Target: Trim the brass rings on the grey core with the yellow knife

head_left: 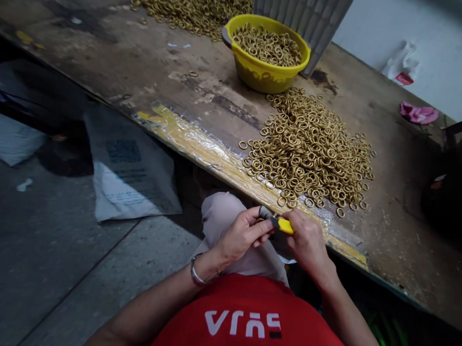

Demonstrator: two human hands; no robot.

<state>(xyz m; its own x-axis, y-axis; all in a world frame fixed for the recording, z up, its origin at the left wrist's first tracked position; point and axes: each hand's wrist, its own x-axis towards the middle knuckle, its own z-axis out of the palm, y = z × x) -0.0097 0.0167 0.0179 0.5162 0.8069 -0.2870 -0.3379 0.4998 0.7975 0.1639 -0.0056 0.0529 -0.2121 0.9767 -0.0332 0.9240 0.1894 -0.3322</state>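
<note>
The right hand (307, 240) is closed around a small yellow-and-black tool (285, 226), which sits between the two hands just in front of the desk's edge, above the person's knee (223, 214). The left hand (245, 235) meets the tool's black end with its fingers bent inward (a dark grey wrap (266, 213) covers one fingertip); whether it grips a ring there, I cannot tell. A metal bracelet (196, 271) circles the left wrist.

Just beyond the hands, a loose heap of brass-coloured rings (310, 146) spreads over the desk (400, 202), its near side lying on the yellow, tape-covered edge strip (209, 146). Behind that heap stands a yellow basin (263, 76) filled with more rings, close against a grey ribbed panel (320, 23). A second heap (201, 9) lies farther back, to the left.
</note>
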